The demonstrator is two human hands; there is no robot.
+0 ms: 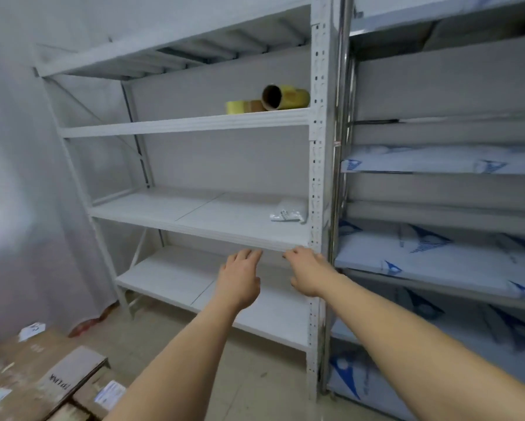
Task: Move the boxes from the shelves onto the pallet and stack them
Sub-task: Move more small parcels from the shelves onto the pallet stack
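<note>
While both arms reach forward toward it, the white shelving unit (200, 123) fills the centre of the view, its boards bare of boxes. A second rack (437, 256) stands just beside it on the right, its shelves covered in white sheeting with blue print. The cardboard boxes (33, 378) lie stacked at the lower left corner, on the floor side, well apart from both hands; what they rest on cannot be told. The left hand (240, 281) hangs in front of the lower shelf board, fingers spread and holding nothing. The right hand (306, 271) is just beside it near the unit's right upright, fingers loosely spread, likewise holding nothing. Tape rolls (270, 100) sit on the upper shelf, at its right end. A small clear packet (288, 212) lies on the middle shelf by the upright.
</note>
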